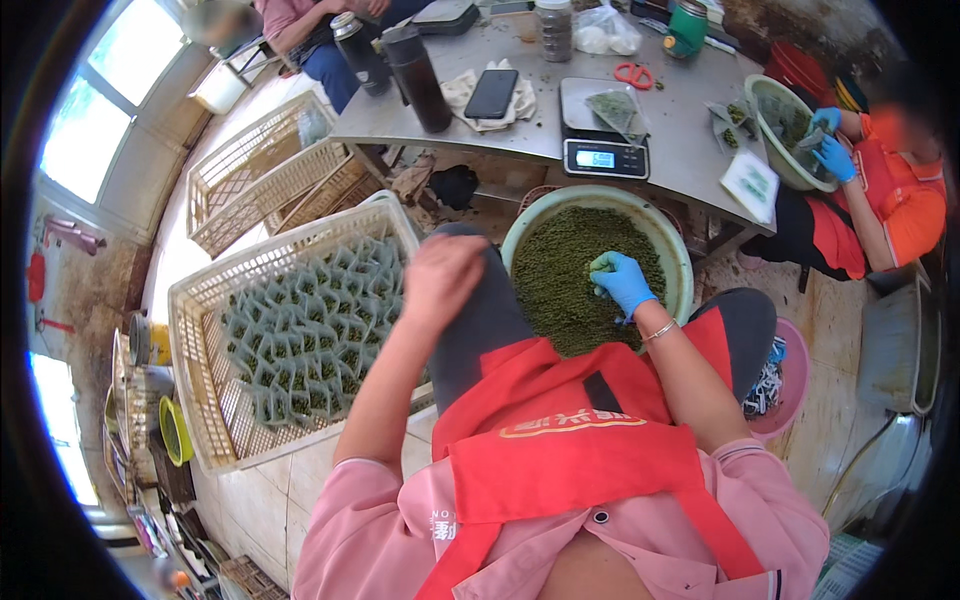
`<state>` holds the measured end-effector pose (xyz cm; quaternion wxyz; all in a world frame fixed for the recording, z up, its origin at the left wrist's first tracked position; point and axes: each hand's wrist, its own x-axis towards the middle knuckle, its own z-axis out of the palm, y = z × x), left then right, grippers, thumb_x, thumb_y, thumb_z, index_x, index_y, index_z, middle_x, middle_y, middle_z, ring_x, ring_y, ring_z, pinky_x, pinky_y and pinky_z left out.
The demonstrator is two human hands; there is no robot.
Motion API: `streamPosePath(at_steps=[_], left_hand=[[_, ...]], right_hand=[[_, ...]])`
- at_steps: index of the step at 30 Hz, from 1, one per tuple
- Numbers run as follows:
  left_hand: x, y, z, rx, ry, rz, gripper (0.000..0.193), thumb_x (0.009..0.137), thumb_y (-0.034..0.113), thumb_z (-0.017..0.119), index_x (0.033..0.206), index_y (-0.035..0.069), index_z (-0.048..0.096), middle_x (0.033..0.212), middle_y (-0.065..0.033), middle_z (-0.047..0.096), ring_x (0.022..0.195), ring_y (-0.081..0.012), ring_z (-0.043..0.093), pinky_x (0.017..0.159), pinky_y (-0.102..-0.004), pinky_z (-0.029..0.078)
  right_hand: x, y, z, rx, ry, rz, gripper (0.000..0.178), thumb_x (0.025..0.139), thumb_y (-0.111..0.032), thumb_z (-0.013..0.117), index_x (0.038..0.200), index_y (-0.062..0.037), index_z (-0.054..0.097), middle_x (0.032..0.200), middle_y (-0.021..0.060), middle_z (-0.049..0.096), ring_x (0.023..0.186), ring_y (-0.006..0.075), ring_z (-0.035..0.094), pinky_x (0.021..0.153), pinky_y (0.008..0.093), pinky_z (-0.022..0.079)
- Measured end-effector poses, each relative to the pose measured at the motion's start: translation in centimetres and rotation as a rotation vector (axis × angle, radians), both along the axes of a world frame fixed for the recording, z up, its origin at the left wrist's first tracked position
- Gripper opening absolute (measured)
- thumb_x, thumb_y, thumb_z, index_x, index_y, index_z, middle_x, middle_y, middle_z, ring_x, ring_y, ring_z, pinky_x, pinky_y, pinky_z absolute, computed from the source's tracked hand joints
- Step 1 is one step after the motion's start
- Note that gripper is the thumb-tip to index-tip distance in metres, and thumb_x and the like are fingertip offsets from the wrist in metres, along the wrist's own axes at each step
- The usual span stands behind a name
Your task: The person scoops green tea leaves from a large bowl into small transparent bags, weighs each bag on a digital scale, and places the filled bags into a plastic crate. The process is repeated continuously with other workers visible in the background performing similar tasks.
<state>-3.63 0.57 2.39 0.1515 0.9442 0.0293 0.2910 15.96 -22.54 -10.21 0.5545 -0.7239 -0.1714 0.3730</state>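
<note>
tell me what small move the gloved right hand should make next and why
Probably lift a pinch of dark green granules toward the clear plastic bag: the blue-gloved right hand is curled at the granules in the pale green round basin, and the bag lies partly filled on the silver scale.

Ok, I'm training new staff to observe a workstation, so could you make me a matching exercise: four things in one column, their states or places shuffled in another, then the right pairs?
Column one
1. Wearer's right hand
2. Wearer's left hand
3. Nearer green basin
4. Phone

Column two
A. Holds a bed of small green pieces
B. Lies on a pale cloth
C. Bare, with no glove
D. Gloved in blue

Right pairs
1-D
2-C
3-A
4-B
</note>
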Motion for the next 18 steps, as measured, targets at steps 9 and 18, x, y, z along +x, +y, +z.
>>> streamPosePath(at_steps=[9,18], left_hand=[[10.0,-8.4,-6.8,-0.467,0.536,-0.262,0.027,0.084,0.025,0.059,0.106,0.010,0.060,0.090,-0.0099,0.067,0.081,-0.0227,0.066,0.071,-0.0342,0.051],[9.2,-7.0,-7.8,-0.498,0.521,-0.141,0.026,0.082,0.025,0.060,0.105,0.011,0.061,0.087,-0.0114,0.067,0.078,-0.0249,0.066,0.070,-0.0352,0.051]], right_hand=[[4.2,-2.7,4.7,-0.004,-0.734,-0.042,0.028,0.085,-0.018,0.059,0.107,-0.0012,0.061,0.100,0.0155,0.064,0.087,0.0259,0.063,0.076,0.0338,0.050],[13.2,7.7,11.5,-0.471,-1.064,-0.014,0.051,0.080,-0.007,0.046,0.130,-0.0146,0.043,0.130,0.0176,0.043,0.102,0.0363,0.056,0.084,0.0425,0.047]])
